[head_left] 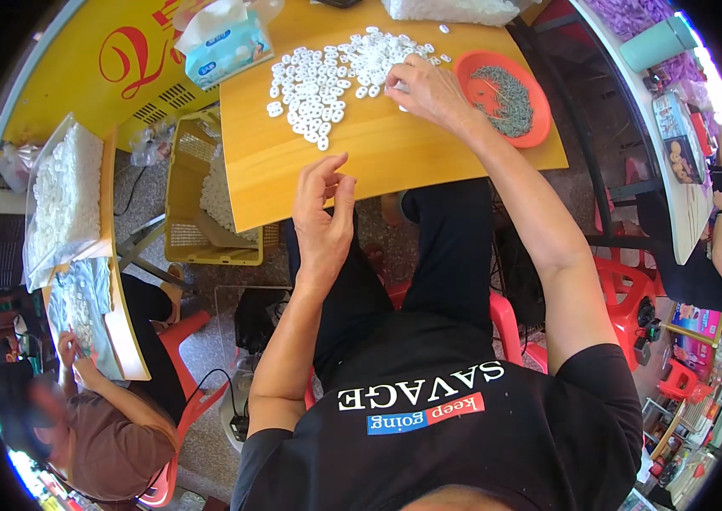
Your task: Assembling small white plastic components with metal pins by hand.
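My right hand [427, 89] reaches over the near edge of a loose heap of small white oval plastic pieces [378, 58] on the wooden table. Its fingers are pinched together on one of the white pieces, which is mostly hidden. Left of that heap, more two-holed white pieces [308, 89] lie spread flat in a single layer. My left hand [324, 217] hovers off the table's front edge, above my lap, its fingers curved and apart from the thumb with nothing visible between them. Beside my right wrist sits a red-orange bowl [540, 119] of small grey metal pins [510, 102].
A blue tissue box [229, 53] stands at the table's back left, with a clear bag of white pieces [454, 8] at the back. A yellow crate [216, 247] is on the floor to the left. Another person [105, 426] works at a side table with white pieces.
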Available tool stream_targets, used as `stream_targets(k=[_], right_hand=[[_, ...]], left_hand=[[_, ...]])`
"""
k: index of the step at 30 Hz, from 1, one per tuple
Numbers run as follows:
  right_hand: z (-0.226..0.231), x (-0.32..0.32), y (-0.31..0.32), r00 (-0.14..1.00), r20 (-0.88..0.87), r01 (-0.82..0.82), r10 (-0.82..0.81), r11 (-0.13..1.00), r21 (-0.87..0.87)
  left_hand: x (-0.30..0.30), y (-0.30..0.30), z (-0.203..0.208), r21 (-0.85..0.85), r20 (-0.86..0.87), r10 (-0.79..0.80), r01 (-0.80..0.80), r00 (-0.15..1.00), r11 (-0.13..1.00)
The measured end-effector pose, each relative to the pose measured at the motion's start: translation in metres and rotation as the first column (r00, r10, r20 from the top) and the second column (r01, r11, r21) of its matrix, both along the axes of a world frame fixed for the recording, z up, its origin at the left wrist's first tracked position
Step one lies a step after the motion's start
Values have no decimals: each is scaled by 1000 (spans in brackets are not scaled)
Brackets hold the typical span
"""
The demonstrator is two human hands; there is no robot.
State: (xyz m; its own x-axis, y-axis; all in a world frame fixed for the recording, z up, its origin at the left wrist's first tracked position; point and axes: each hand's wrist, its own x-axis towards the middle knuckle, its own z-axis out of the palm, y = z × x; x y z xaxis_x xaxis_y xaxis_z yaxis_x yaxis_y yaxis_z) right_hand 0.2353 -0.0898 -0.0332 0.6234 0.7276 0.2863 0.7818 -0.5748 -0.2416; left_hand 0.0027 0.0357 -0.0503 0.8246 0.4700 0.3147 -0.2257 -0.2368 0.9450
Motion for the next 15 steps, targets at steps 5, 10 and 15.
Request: stream_targets(k=[5,10,15], right_hand=[[5,0,3,1000,-29,9,-11,996,-84],[1,7,5,997,-69,-48,46,998,-31],[-5,7,1,818,-563,62,119,954,293]], left_hand=[[-1,1,-4,12,-57,-64,65,996,998],[1,2,-3,21,-94,-83,85,992,996],[4,3,-4,-128,-112,-113,98,987,987]])
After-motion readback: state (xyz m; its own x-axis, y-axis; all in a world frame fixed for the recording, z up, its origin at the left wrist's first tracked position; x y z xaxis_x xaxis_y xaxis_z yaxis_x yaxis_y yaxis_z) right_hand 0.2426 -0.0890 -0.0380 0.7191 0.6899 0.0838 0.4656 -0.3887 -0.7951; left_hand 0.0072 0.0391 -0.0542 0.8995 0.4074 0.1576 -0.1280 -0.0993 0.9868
